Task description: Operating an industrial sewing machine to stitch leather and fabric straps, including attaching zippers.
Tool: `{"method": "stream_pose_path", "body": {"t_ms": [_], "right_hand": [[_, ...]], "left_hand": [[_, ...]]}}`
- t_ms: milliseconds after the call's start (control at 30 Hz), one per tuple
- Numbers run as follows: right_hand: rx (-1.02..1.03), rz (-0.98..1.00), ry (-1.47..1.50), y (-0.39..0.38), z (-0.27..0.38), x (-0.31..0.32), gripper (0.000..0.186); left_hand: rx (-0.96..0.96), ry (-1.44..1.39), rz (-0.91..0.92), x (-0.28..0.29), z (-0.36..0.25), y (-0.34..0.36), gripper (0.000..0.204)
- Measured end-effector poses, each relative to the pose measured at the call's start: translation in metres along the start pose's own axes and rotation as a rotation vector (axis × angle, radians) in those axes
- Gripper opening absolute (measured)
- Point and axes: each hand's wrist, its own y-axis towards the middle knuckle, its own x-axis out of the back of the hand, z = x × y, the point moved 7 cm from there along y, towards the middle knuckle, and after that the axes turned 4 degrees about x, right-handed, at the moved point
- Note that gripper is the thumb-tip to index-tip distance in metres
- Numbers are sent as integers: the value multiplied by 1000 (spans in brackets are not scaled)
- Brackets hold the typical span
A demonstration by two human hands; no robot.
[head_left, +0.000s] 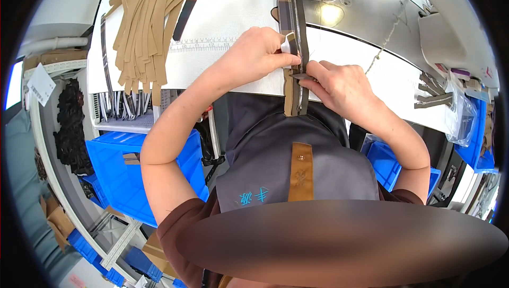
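Apron (339, 169) lies below zip (300, 25); left hand (259, 49), fingers clamped on white slip (289, 42), at zip's left; right hand (342, 87), fingers clamped on grey piece (300, 76), at its right.

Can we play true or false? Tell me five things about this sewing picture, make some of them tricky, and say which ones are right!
1. The left hand and the right hand are both at the zipper strip. True.
2. The pile of brown strips is to the right of both hands. False: the brown strips lie to the left.
3. The big bin below the table on the left is red. False: the big bin is blue.
4. A bright patch of light shows on the metal plate. True.
5. The zipper strip is rolled into a ball. False: it lies stretched out long.
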Motion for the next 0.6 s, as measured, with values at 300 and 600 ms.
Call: {"method": "stream_pose_path", "body": {"t_ms": [300,600], "right_hand": [[-109,-59,180,-14,-9,5,23],[-197,-55,244,-15,-15,6,23]], "left_hand": [[41,31,15,-2,1,-3,26],[97,-112,-11,-11,11,-7,22]]}}
